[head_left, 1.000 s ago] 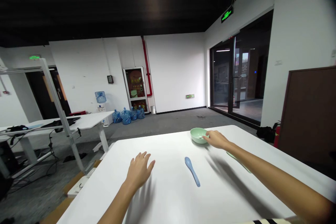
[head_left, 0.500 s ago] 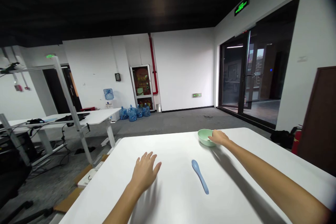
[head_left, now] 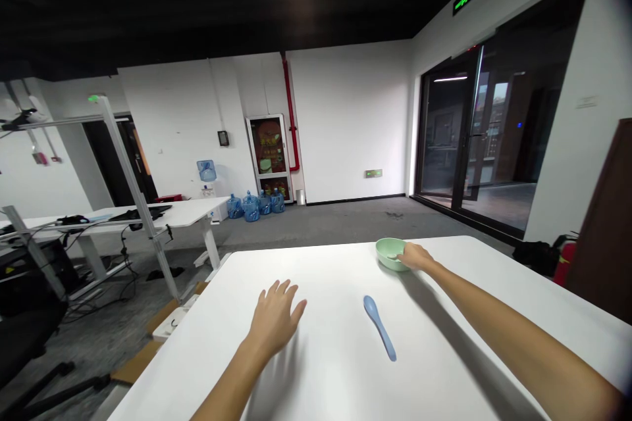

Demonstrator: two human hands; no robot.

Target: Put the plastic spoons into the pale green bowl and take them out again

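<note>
**Left hand** (head_left: 274, 319): lower middle of the frame, low over the worktop (head_left: 320, 270), nearest the blue spoon but well apart from it; its fingers (head_left: 284, 288) are spread, not holding anything.

**Right hand** (head_left: 415, 256): reaching out from the lower right, touching the pale green bowl (head_left: 388, 253); its fingers (head_left: 403, 254) are loosely together at the rim, and I cannot tell whether they pinch anything.

**Bowl:** upright near the worktop's far edge, right of centre, with a small pale object (head_left: 393, 256) inside, too small to identify.

**Spoon:** the blue spoon (head_left: 379, 327) lies flat on the worktop, between the hands, nearer the right one.

**Far wall:** blue water jugs (head_left: 251, 207) stand on the floor, upper centre.
</note>
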